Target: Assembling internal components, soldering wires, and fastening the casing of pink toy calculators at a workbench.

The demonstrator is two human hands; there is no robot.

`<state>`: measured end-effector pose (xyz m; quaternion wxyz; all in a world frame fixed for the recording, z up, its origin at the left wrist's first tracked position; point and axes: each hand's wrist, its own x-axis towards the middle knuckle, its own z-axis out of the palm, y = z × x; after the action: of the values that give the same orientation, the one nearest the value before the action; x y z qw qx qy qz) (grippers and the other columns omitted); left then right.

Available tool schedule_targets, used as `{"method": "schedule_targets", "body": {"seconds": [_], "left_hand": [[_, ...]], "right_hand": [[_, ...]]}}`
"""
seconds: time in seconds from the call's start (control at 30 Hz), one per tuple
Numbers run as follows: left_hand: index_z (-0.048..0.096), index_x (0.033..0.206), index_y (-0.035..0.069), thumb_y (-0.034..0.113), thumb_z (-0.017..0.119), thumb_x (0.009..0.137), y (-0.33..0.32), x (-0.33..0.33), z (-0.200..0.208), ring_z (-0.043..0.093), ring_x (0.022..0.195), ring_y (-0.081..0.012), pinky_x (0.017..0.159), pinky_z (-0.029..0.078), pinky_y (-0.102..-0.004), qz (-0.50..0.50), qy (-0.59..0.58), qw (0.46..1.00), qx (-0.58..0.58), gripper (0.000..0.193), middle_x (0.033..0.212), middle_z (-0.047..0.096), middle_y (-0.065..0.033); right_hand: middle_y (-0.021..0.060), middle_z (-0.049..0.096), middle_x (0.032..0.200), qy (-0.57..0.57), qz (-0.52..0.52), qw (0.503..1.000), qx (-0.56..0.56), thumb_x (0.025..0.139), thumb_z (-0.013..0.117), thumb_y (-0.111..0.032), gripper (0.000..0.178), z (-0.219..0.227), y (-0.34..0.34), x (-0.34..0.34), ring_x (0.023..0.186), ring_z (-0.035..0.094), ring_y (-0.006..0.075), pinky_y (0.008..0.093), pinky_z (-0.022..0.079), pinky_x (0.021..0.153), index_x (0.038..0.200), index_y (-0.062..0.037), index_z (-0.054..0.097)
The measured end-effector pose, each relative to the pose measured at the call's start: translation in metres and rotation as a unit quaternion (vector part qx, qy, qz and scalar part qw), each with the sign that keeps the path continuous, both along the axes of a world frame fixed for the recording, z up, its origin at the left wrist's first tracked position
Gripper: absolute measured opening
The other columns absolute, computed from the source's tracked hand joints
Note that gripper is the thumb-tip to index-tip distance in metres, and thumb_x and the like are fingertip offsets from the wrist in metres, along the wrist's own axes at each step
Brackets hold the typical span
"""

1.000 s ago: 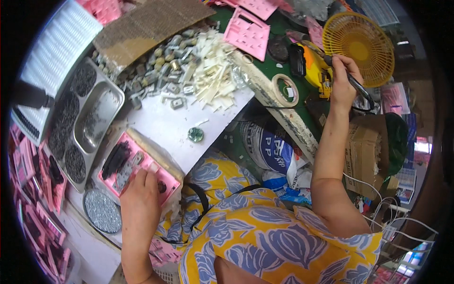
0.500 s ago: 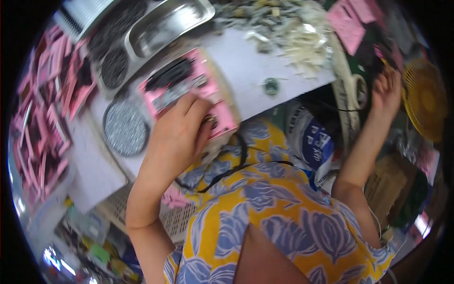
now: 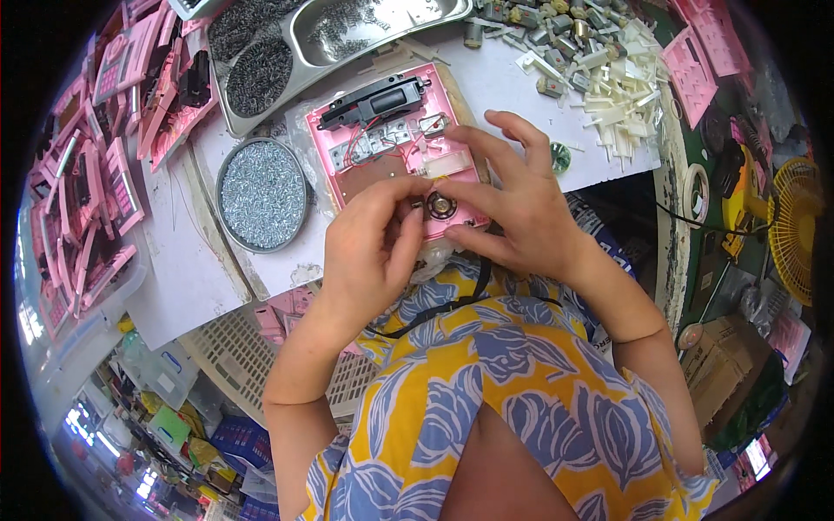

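The right hand (image 3: pixel 521 204) has come back from the fan (image 3: pixel 795 230); now both hands pinch the small speaker (image 3: pixel 441 205) on the pink case (image 3: pixel 382 152). Left hand (image 3: pixel 369 247) should hold steady, avoiding the thin wires (image 3: pixel 360 143).

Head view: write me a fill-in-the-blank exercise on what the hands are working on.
1. Both hands, left hand and right hand, meet over a small round ____ on the open casing.
2. The casing's colour is ____.
3. The round tin left of the casing is full of ____.

Missing words: speaker; pink; screws
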<state>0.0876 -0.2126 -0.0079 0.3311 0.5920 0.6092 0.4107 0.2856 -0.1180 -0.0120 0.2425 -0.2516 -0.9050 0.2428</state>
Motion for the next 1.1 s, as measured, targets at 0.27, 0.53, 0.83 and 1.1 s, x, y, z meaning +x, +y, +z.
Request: {"method": "schedule_targets", "body": {"seconds": [0.27,0.53,0.83,1.1], "left_hand": [[0.067,0.104,0.009,0.007,0.075,0.075,0.048,-0.018,0.019,0.056,0.113,-0.0314,0.095,0.045,-0.0450,-0.072,0.316,0.928,0.184,0.030,0.132,0.055,-0.0142],[0.067,0.094,0.010,0.016,0.079,0.072,0.084,-0.048,0.028,0.051,0.125,-0.0348,0.103,0.038,-0.0498,-0.179,0.399,0.886,0.152,0.026,0.135,0.057,-0.0107],[0.073,0.086,0.015,0.018,0.083,0.065,0.071,-0.048,0.009,0.058,0.110,-0.0269,0.095,0.040,-0.0432,-0.077,0.392,0.894,0.204,0.024,0.123,0.064,-0.0035],[0.078,0.101,0.022,0.023,0.081,0.070,0.070,-0.042,-0.004,0.057,0.108,-0.0257,0.095,0.038,-0.0418,-0.075,0.404,0.880,0.239,0.031,0.123,0.064,-0.0012]], "right_hand": [[0.0166,0.050,0.145,-0.048,-0.076,0.996,-0.029,0.075,0.080,-0.025,0.038,0.006,-0.021,-0.006,0.136,0.032,0.0457,0.0547,0.032,0.111,0.108,-0.0070,0.072],[0.0104,0.070,0.097,0.062,-0.097,0.992,-0.059,0.083,0.073,-0.013,0.016,0.002,0.035,-0.003,0.092,0.063,0.0294,0.0385,0.051,0.080,0.097,-0.0049,0.072],[0.0116,0.068,0.075,-0.127,-0.074,0.988,0.035,0.079,0.074,-0.028,0.024,0.017,0.060,-0.047,0.076,0.069,0.0313,0.0437,0.056,0.064,0.075,-0.0051,0.066],[0.0134,0.069,0.070,-0.104,-0.100,0.989,0.010,0.078,0.071,-0.021,0.018,0.006,0.052,-0.048,0.071,0.070,0.0328,0.0436,0.056,0.063,0.076,-0.0036,0.068]]}}
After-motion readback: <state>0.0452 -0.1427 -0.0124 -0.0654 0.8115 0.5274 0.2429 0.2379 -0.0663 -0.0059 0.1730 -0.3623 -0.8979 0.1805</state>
